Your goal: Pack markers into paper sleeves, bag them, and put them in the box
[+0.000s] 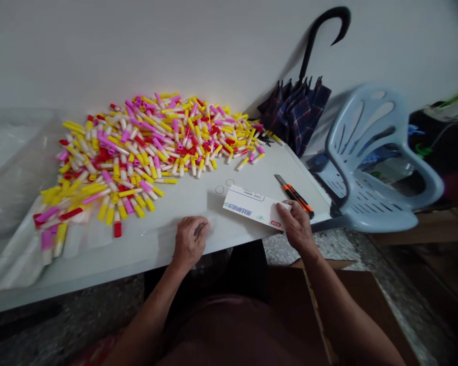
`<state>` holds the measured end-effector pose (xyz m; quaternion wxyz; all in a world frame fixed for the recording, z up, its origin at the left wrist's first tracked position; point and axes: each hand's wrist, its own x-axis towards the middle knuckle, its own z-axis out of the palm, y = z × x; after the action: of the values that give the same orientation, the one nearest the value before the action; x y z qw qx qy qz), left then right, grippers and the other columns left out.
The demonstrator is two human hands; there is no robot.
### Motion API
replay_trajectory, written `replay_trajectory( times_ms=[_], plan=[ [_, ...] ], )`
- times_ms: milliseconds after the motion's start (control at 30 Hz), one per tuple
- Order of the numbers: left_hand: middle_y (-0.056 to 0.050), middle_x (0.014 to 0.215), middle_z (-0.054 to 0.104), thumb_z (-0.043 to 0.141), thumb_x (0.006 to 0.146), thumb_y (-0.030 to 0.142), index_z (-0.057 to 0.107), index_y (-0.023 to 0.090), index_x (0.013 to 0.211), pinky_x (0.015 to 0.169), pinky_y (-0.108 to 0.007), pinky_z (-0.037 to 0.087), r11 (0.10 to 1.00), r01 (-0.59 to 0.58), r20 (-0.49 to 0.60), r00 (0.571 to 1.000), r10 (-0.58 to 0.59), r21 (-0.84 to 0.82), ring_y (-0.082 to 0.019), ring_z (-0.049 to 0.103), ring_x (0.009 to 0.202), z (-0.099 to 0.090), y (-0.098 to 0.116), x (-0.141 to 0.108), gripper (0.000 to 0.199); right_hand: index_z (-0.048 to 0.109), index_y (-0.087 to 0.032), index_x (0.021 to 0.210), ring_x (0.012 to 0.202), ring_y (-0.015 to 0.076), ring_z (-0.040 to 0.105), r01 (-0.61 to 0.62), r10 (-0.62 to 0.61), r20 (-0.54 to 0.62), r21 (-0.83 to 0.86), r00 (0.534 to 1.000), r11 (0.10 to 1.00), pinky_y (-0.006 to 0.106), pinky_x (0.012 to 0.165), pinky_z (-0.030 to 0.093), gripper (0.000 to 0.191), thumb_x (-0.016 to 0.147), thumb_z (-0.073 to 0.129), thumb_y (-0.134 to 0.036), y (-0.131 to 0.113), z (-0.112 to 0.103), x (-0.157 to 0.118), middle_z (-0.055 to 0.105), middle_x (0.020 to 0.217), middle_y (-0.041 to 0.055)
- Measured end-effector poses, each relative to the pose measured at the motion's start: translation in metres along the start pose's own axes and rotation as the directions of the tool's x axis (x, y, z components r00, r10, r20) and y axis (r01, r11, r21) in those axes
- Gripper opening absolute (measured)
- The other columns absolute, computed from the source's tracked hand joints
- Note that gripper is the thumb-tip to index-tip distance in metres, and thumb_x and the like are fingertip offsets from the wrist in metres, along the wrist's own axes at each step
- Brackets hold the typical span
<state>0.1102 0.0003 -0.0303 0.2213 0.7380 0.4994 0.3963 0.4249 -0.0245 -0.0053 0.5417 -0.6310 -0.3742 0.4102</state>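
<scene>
Head view: right hand (pixel 296 223) pinched on white card (pixel 250 206), left hand (pixel 189 239) curled, perhaps around half-hidden dark object (pixel 199 230)

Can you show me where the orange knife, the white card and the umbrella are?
Orange knife (pixel 295 196): head view, on the middle of its handle.
White card (pixel 251 205): head view, on its printed face.
Umbrella (pixel 292 110): head view, on its folded checked cloth.

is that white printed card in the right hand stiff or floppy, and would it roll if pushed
Probably stiff: the white card, gripped at one end by the right hand, juts out without droop. It seems thin, so likely light. Being flat, it would probably slide rather than roll.
</scene>
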Motion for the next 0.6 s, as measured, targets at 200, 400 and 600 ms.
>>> replay_trajectory(
  times_ms=[200,400,600],
  plan=[
    [-0.004,0.1,0.075,0.055,0.102,0.031,0.066,0.024,0.094,0.099,-0.042,0.052,1.0,0.011,-0.022,1.0,-0.012,-0.021,-0.023,0.066,0.103,0.0,0.002,-0.001,0.015,0.056,-0.027,0.099,0.049,0.0152,0.054,-0.038,0.039,0.065,-0.022,0.997,0.999,0.027,0.041,0.045,0.041,0.085,0.076,-0.06,-0.003,0.002,-0.013,0.061,0.068,-0.003],
    [-0.004,0.1,0.074,0.056,0.102,0.03,0.067,0.024,0.094,0.098,-0.042,0.052,0.999,-0.029,-0.049,0.998,0.028,-0.019,-0.022,0.066,0.101,0.001,0.001,-0.001,0.015,0.058,-0.026,0.098,0.044,0.0139,0.052,-0.039,0.049,0.129,-0.077,0.99,0.996,0.025,0.035,0.04,0.042,0.086,0.076,-0.062,-0.007,0.002,-0.02,0.06,0.063,-0.0035],
    [-0.004,0.099,0.074,0.054,0.102,0.029,0.067,0.023,0.091,0.098,-0.042,0.052,1.0,-0.014,-0.043,0.999,0.014,-0.002,-0.023,0.066,0.101,0.001,0.004,-0.001,0.018,0.058,-0.025,0.096,0.042,0.0123,0.051,-0.06,0.079,0.217,-0.093,0.973,0.994,0.022,0.034,0.039,0.04,0.088,0.074,-0.06,-0.008,-0.005,-0.02,0.059,0.06,-0.0043]
  ],
)
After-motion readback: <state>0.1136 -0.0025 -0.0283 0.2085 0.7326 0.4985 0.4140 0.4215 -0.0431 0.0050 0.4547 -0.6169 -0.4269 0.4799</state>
